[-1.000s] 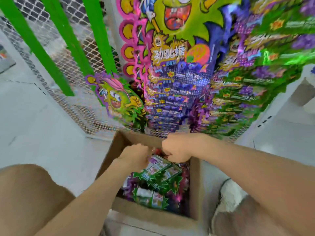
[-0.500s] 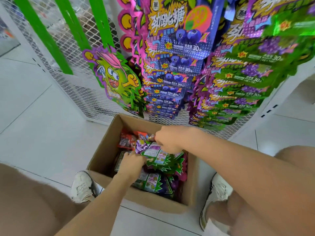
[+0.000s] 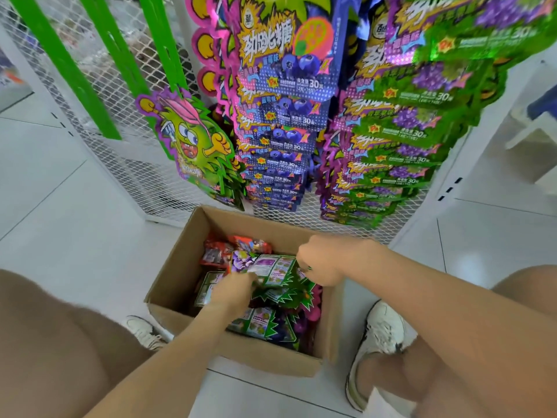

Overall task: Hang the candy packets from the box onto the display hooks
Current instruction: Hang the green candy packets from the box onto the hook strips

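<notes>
Right hand [image 3: 319,260] is over the box's far right side, grip clamped on the top edge of a green packet [image 3: 272,267] and tipping it up off the pile, probably to free it for the hooks, which I can't see. Left hand [image 3: 232,289] is mid-box with its fingertips [image 3: 251,279] against that packet, likely steadying the heap. Is its grip closed? Can't tell. The box [image 3: 177,267] stands on the floor [image 3: 75,236] under the hanging rows [image 3: 280,116]. A second ago the left hand was by the far edge. It's slid back, and the right hand holds as before.
</notes>
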{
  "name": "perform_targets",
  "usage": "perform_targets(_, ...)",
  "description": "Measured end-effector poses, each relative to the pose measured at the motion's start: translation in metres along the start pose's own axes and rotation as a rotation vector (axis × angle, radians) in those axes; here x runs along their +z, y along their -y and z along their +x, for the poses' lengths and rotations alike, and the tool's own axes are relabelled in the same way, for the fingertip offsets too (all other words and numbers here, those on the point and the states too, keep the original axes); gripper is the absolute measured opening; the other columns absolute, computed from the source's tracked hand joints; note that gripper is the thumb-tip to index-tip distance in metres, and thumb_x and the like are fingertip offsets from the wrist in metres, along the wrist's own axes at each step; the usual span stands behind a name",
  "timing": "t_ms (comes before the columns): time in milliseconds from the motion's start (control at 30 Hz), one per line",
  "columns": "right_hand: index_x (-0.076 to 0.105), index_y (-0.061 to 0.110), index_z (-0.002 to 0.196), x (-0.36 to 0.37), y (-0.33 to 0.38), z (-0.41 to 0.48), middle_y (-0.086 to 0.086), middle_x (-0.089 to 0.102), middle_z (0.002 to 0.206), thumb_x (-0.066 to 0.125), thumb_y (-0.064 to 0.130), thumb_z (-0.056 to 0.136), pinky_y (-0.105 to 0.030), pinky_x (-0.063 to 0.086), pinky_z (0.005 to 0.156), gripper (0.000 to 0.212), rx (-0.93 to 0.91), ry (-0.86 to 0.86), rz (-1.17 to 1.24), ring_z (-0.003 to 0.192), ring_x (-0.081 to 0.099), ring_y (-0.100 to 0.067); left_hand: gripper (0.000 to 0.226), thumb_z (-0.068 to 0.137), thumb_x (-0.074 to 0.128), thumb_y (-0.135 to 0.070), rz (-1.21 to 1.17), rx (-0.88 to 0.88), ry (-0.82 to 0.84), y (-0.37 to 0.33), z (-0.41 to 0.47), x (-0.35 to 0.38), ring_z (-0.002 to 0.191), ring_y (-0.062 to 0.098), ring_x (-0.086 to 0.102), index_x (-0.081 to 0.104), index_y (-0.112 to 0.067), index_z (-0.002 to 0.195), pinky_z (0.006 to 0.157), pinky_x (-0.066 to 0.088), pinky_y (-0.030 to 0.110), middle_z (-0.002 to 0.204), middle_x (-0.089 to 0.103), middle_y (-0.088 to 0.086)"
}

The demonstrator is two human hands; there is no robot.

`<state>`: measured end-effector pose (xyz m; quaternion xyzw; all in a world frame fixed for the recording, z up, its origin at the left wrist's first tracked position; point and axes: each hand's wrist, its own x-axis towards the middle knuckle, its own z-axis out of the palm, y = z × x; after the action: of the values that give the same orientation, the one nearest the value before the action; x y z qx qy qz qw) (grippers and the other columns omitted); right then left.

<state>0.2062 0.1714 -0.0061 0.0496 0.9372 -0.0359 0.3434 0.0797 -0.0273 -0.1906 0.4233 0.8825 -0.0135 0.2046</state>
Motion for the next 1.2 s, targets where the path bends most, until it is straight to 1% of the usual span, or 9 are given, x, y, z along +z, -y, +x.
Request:
perform_targets(167, 0.055, 0.009, 0.101, -0.003, -0.011, 0.004, -0.010, 0.052, 0.093, 0.054, 0.013, 0.101, -0.035, 0.043, 0.054, 0.005, 0.044, -0.038, 0.009, 0.069, 0.053, -0.025, 0.017, 0.110, 0.053, -0.031, -0.218, 0.227, -0.032, -0.004, 0.013, -0.077, 0.087, 0.031, 0.063, 0.059, -0.022, 0.096, 0.076, 0.042, 0.044, 0.091, 0.069, 0.007)
perform_targets(300, 0.033, 0.006, 0.150, -0.022, -0.023, -0.005, -0.005, 0.060, 0.096, 0.073, 0.026, 0.096, -0.041, 0.056, 0.079, 0.070, -0.062, -0.198, 0.302, 0.090, 0.062, -0.022, 0.022, 0.112, 0.051, -0.029, -0.463, 0.329, 0.178, -0.016, -0.002, -0.187, 0.072, 0.000, 0.050, 0.068, -0.018, 0.106, 0.076, 0.043, 0.028, 0.084, 0.055, -0.007)
perform_targets(433, 0.043, 0.009, 0.154, -0.044, -0.023, -0.021, -0.010, 0.052, 0.154, 0.071, 0.035, 0.100, -0.043, 0.047, 0.113, 0.066, -0.085, -0.328, 0.562, 0.143, 0.051, -0.024, 0.024, 0.111, 0.053, -0.033, -0.550, 0.343, 0.175, -0.014, -0.034, -0.236, 0.090, 0.014, 0.049, 0.070, -0.015, 0.114, 0.085, 0.043, 0.033, 0.097, 0.057, 0.004)
perform_targets(567, 0.055, 0.009, 0.137, -0.059, -0.014, -0.036, 0.020, 0.063, 0.098, 0.071, 0.025, 0.101, -0.025, 0.049, 0.082, 0.042, -0.152, -0.345, 0.778, 0.083, 0.057, 0.021, 0.030, 0.109, 0.057, -0.029, -0.628, 0.319, 0.034, -0.008, -0.055, -0.253, 0.098, 0.007, 0.058, 0.065, -0.005, 0.125, 0.086, 0.046, 0.016, 0.111, 0.066, -0.003)
perform_targets(633, 0.055, 0.008, 0.131, -0.065, -0.011, -0.039, 0.027, 0.056, 0.058, 0.070, 0.022, 0.101, -0.015, 0.039, 0.063, 0.037, -0.154, -0.330, 0.809, 0.050, 0.050, 0.017, 0.026, 0.109, 0.059, -0.032, -0.611, 0.357, -0.001, -0.002, -0.064, -0.262, 0.094, 0.011, 0.055, 0.064, -0.006, 0.112, 0.085, 0.043, 0.027, 0.098, 0.063, 0.008)
perform_targets(800, 0.060, 0.024, 0.142, -0.088, 0.012, -0.048, 0.013, 0.057, 0.058, 0.074, 0.052, 0.093, -0.018, 0.042, 0.061, 0.059, -0.117, -0.557, 0.576, 0.060, 0.055, 0.002, 0.024, 0.108, 0.059, -0.034, -0.509, 0.396, -0.027, 0.004, -0.082, -0.292, 0.081, 0.004, 0.048, 0.063, -0.013, 0.096, 0.076, 0.039, 0.018, 0.088, 0.053, -0.004)
perform_targets(900, 0.071, 0.032, 0.122, -0.096, 0.035, -0.049, 0.006, 0.046, 0.077, 0.066, 0.066, 0.091, -0.039, 0.039, 0.081, 0.046, -0.066, -0.942, 0.207, 0.088, 0.055, -0.027, 0.016, 0.105, 0.066, -0.027, -0.421, 0.448, -0.155, 0.008, -0.084, -0.314, 0.081, 0.002, 0.055, 0.069, -0.013, 0.098, 0.074, 0.041, 0.014, 0.090, 0.064, -0.002)
perform_targets(1033, 0.072, 0.025, 0.111, -0.119, 0.061, -0.031, -0.001, 0.059, 0.081, 0.067, 0.053, 0.098, -0.041, 0.042, 0.075, 0.031, -0.112, -1.200, 0.532, 0.081, 0.053, -0.030, 0.013, 0.092, 0.083, -0.028, -0.662, 0.378, -0.435, 0.024, -0.082, -0.344, 0.086, 0.013, 0.070, 0.075, -0.021, 0.099, 0.076, 0.054, 0.025, 0.096, 0.075, 0.005)
perform_targets(1200, 0.071, 0.026, 0.124, -0.158, 0.069, -0.017, -0.001, 0.077, 0.092, 0.072, 0.045, 0.097, -0.040, 0.049, 0.083, 0.033, -0.045, -1.294, 0.611, 0.088, 0.066, -0.028, 0.041, 0.108, 0.061, -0.030, -0.763, 0.098, -0.905, 0.047, -0.049, -0.353, 0.131, 0.014, 0.057, 0.053, -0.019, 0.147, 0.112, 0.048, 0.041, 0.143, 0.059, 0.000)
